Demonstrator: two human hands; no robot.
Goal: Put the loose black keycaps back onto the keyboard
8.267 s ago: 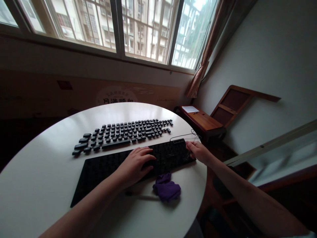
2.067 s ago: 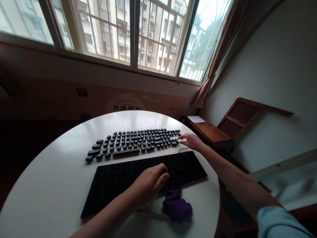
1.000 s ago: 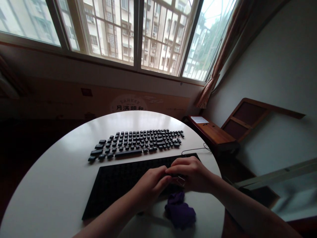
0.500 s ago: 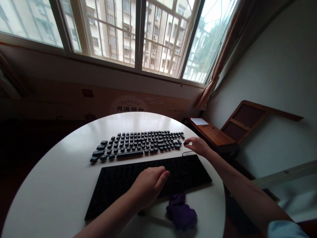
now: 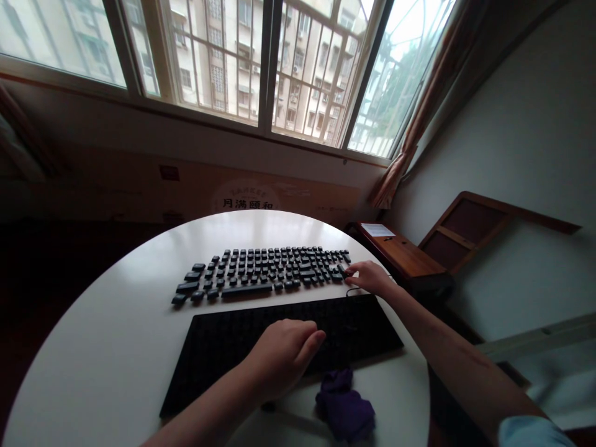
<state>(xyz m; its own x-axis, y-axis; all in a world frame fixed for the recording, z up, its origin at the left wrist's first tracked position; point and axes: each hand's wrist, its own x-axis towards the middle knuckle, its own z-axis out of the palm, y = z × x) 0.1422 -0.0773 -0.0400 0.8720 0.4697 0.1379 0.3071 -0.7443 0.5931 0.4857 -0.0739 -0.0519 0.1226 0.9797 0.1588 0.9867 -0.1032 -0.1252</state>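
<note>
A black keyboard base (image 5: pixel 209 347) lies across the white round table, its surface too dark to make out in detail. Over its middle rests my left hand (image 5: pixel 286 354), fingers curled closed; whatever they hold, if anything, is hidden. At the right end of the rows of loose black keycaps (image 5: pixel 246 290), my right hand (image 5: pixel 369 276) pinches a small dark keycap (image 5: pixel 347 273) near the tabletop. A crumpled purple cloth (image 5: pixel 347 410) sits in front of the keyboard base. Part of a dark, thin object (image 5: pixel 269 407) shows below my left wrist, too dim to name.
The white table (image 5: pixel 93 347) has a curved edge close to my right forearm. A cable (image 5: pixel 352 290) runs from behind the keyboard base. Beyond the table on the right stands a wooden chair (image 5: pixel 410 257) with paper on its seat. Barred windows are at the back.
My right hand has brought the keycap slightly down and in against the right end of the keycap rows. My left hand stays closed over the keyboard base. The view has shifted slightly.
</note>
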